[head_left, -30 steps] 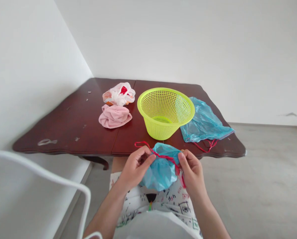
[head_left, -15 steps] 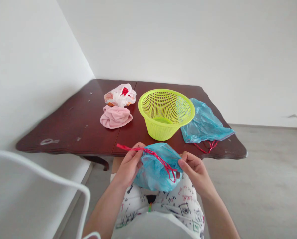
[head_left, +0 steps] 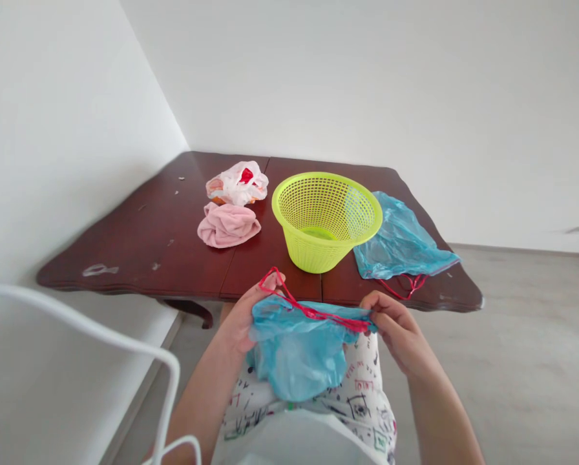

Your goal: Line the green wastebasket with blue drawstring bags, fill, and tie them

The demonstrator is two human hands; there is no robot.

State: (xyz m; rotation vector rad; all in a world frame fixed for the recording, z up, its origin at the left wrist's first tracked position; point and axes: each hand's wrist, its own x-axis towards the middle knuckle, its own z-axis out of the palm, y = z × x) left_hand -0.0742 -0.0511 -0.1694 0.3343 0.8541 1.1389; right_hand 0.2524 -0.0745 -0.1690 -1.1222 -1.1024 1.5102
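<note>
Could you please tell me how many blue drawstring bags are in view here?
2. One blue drawstring bag is held up between the left hand and right hand; the other blue drawstring bag lies on the dark wooden table, right of the lime-green basket.

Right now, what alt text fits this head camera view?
The left hand and right hand hold a blue drawstring bag by its red cord above the person's lap. Beyond, a dark wooden table holds a lime-green basket, a second blue bag, a pink cloth and a white plastic bag.
</note>
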